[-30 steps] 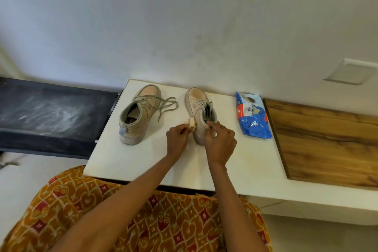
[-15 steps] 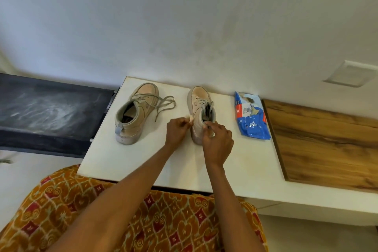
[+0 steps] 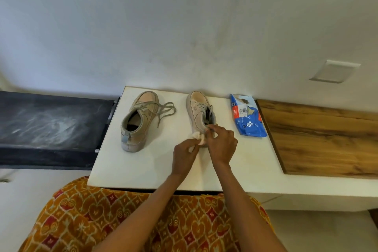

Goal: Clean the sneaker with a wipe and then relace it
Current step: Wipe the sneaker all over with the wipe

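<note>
Two beige sneakers stand on a white table. The right sneaker points away from me, and my right hand grips its heel collar. My left hand holds a crumpled white wipe pressed against the near left side of that sneaker's heel. The heel itself is mostly hidden behind both hands. The left sneaker stands apart with its grey laces loose on the table.
A blue wipes packet lies right of the sneakers near the wall. A wooden board covers the table's right part. A dark surface adjoins the table on the left. My patterned orange clothing fills the foreground.
My left hand and the wipe have slid down the sneaker's left side toward the heel. My right hand stays at the heel collar.
</note>
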Demonstrator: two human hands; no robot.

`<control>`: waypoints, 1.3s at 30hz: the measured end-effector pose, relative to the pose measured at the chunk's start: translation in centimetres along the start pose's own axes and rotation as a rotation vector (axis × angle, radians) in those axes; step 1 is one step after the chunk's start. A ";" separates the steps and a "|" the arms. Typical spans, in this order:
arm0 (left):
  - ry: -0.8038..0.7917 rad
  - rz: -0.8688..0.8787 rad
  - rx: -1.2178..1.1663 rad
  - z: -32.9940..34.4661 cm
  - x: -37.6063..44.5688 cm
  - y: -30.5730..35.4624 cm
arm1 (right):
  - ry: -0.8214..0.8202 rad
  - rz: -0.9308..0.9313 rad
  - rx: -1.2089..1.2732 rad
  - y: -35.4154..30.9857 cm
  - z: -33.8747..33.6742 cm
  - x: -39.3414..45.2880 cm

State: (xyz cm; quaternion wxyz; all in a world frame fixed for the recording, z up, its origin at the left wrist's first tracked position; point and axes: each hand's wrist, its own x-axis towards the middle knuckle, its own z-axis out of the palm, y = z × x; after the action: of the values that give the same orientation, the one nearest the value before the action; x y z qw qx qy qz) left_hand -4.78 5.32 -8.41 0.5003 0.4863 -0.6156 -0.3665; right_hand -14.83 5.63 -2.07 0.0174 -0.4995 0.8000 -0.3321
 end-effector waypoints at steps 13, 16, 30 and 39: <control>0.179 -0.473 -0.281 2.0 5.8 2.2 | -0.065 0.067 -0.038 -0.2 0.1 0.7; 0.170 -0.397 -0.225 2.3 3.9 3.0 | -0.045 0.080 -0.041 -0.5 0.1 0.5; -0.004 -0.409 -0.150 -4.6 0.0 2.2 | 0.007 0.216 0.048 0.3 -0.7 -0.9; -0.061 -0.651 -0.387 -8.0 0.5 1.8 | 0.074 0.006 0.005 -1.2 -0.8 -0.4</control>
State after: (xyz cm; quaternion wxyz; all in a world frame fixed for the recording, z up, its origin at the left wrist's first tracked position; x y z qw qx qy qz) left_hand 2.54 5.58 -4.73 0.4216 0.5421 -0.3627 -0.6299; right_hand -14.01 6.01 -0.91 -0.0099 -0.4842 0.8009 -0.3522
